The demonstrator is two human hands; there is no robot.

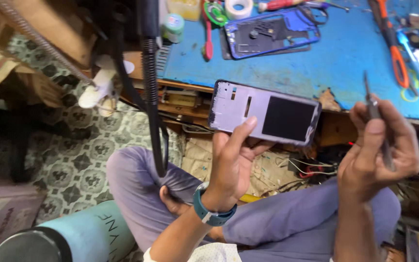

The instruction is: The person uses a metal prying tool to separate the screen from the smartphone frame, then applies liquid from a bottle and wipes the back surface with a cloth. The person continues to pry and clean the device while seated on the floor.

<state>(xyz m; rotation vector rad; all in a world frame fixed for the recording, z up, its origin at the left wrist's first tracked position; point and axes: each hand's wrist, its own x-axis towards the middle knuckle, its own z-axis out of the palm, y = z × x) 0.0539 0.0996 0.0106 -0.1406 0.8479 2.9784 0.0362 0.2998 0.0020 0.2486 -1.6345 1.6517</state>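
Between the left hand's fingers (241, 133), a stripped phone frame, with tweezers pinched in the right.

Left hand (231, 167) is curled round the lower edge of the pale purple phone frame (263, 112), holding it up over the lap, just in front of the blue surface (345, 53). Right hand (379, 153) is closed tight on thin metal tweezers (374, 109), tip pointing up, apart from the frame. Frame looks pretty bare already, just a dark pad in it. A second blue frame (272, 31) and an orange-handled tool (394, 56) lie on the surface, so nothing looks reassembled yet.
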